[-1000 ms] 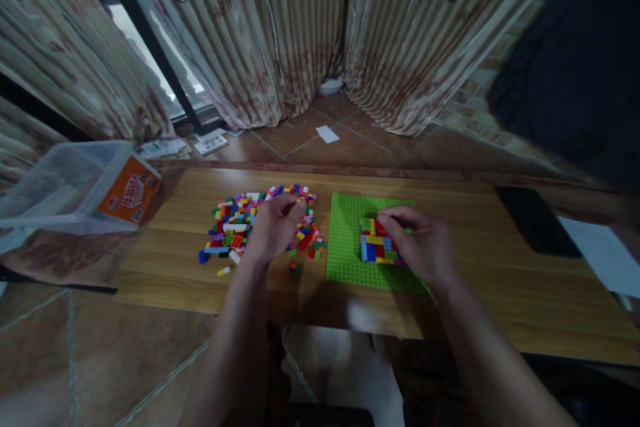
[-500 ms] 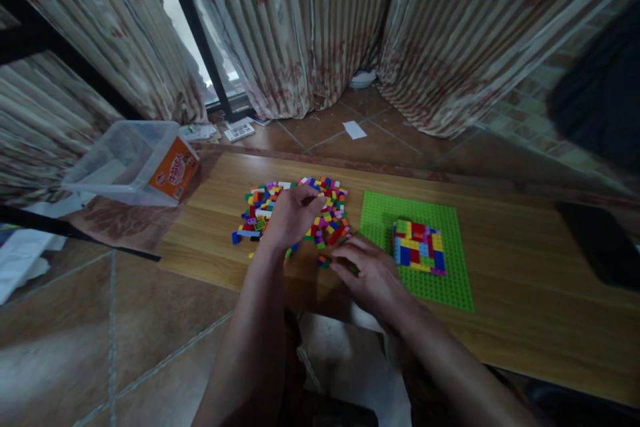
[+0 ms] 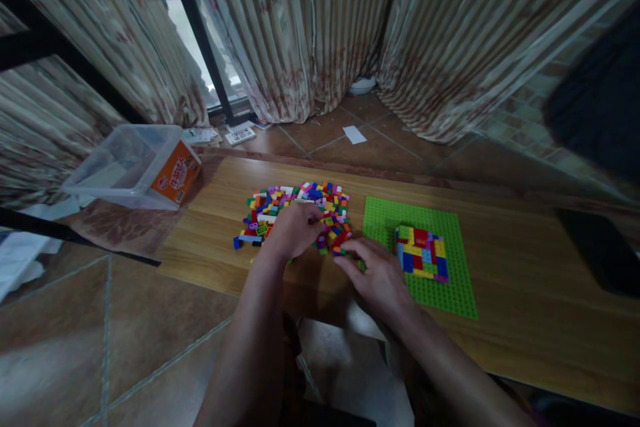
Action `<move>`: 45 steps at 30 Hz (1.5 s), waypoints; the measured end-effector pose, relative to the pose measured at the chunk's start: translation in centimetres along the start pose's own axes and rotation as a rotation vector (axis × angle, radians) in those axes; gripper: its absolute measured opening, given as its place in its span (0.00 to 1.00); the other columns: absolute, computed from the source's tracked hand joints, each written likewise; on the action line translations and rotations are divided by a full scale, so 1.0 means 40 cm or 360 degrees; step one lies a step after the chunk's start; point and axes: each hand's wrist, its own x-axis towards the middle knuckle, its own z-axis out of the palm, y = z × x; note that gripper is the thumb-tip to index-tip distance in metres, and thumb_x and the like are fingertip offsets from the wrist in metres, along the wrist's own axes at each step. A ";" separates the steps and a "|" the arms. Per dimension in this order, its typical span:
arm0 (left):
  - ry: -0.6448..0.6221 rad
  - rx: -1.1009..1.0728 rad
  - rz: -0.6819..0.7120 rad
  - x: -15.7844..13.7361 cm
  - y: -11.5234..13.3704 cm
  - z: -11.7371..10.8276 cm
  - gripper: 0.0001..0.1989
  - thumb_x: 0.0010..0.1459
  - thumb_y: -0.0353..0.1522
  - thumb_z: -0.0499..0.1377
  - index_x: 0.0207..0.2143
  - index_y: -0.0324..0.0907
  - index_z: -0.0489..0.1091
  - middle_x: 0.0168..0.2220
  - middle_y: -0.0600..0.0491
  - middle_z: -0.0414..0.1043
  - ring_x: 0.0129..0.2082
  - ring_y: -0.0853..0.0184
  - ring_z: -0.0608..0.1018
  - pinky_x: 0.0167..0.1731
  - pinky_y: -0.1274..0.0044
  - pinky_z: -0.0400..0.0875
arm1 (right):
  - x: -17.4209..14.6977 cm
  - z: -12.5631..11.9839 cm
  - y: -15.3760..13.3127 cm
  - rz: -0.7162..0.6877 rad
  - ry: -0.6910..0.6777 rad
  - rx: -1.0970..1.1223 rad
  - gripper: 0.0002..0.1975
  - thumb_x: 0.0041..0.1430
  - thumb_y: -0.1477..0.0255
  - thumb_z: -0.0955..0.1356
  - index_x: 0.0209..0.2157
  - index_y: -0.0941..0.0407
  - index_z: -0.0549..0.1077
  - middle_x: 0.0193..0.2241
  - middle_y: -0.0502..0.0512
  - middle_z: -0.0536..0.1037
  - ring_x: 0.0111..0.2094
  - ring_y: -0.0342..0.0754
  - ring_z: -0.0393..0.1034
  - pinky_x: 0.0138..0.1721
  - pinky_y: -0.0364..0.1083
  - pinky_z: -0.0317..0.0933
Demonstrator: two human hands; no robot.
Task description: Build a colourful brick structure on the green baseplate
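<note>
A pile of small coloured bricks (image 3: 280,203) lies on the wooden table (image 3: 525,307). My left hand (image 3: 293,230) rests on the pile's near side, fingers curled among the bricks. My right hand (image 3: 377,277) lies just right of the pile, its fingertips at a small brick (image 3: 339,251) on the pile's near right edge; whether it grips the brick is unclear. A green baseplate (image 3: 385,213) sits to the right, carrying a flat multicoloured block of joined bricks (image 3: 421,253).
A clear plastic box with an orange label (image 3: 135,167) lies tipped at the table's left end. A dark flat object (image 3: 600,247) sits at the far right. Curtains (image 3: 310,27) hang behind, above a tiled floor (image 3: 100,347).
My right hand left the brick block on the baseplate and came to the pile's right edge. My left hand stayed on the pile. The view swung left.
</note>
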 end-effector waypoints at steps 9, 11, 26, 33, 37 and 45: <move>-0.0380 -0.0530 0.0222 -0.015 0.070 0.017 0.15 0.59 0.40 0.55 0.30 0.37 0.74 0.24 0.56 0.69 0.24 0.72 0.68 0.25 0.81 0.60 | 0.011 -0.052 0.028 0.0190 0.0283 0.0250 0.06 0.60 0.68 0.69 0.39 0.53 0.76 0.35 0.51 0.81 0.35 0.46 0.76 0.40 0.45 0.67; -0.0513 -0.0595 0.0236 -0.017 0.085 0.029 0.14 0.59 0.39 0.56 0.32 0.37 0.74 0.25 0.56 0.70 0.25 0.72 0.69 0.25 0.81 0.61 | 0.012 -0.059 0.027 0.0201 0.0297 0.0293 0.06 0.59 0.69 0.69 0.38 0.53 0.76 0.34 0.50 0.81 0.35 0.46 0.76 0.39 0.45 0.67; -0.0540 -0.1044 0.0008 -0.013 0.125 0.074 0.09 0.57 0.35 0.59 0.32 0.37 0.73 0.25 0.55 0.72 0.24 0.74 0.73 0.25 0.82 0.66 | 0.029 -0.072 0.041 0.0693 0.0352 0.1395 0.11 0.48 0.62 0.74 0.30 0.55 0.77 0.26 0.50 0.78 0.26 0.43 0.70 0.30 0.44 0.67; -0.0532 -0.1133 -0.0014 -0.015 0.137 0.090 0.10 0.56 0.36 0.60 0.31 0.36 0.71 0.26 0.52 0.74 0.24 0.74 0.74 0.26 0.81 0.69 | 0.034 -0.087 0.048 0.0644 0.0354 0.1410 0.10 0.48 0.63 0.73 0.29 0.56 0.76 0.21 0.48 0.75 0.23 0.42 0.67 0.28 0.44 0.64; -0.0493 -0.1161 -0.0032 -0.015 0.140 0.092 0.10 0.56 0.36 0.60 0.31 0.36 0.71 0.26 0.53 0.73 0.23 0.75 0.73 0.25 0.82 0.68 | 0.035 -0.085 0.050 0.0679 0.0367 0.1400 0.11 0.48 0.63 0.73 0.29 0.56 0.76 0.22 0.48 0.76 0.23 0.42 0.68 0.28 0.44 0.65; -0.0542 -0.1246 -0.0080 -0.010 0.133 0.087 0.12 0.58 0.39 0.58 0.33 0.37 0.72 0.28 0.52 0.74 0.26 0.74 0.74 0.28 0.82 0.69 | 0.036 -0.076 0.052 0.0751 0.0467 0.1385 0.13 0.46 0.61 0.74 0.29 0.55 0.76 0.24 0.49 0.78 0.24 0.43 0.70 0.27 0.44 0.67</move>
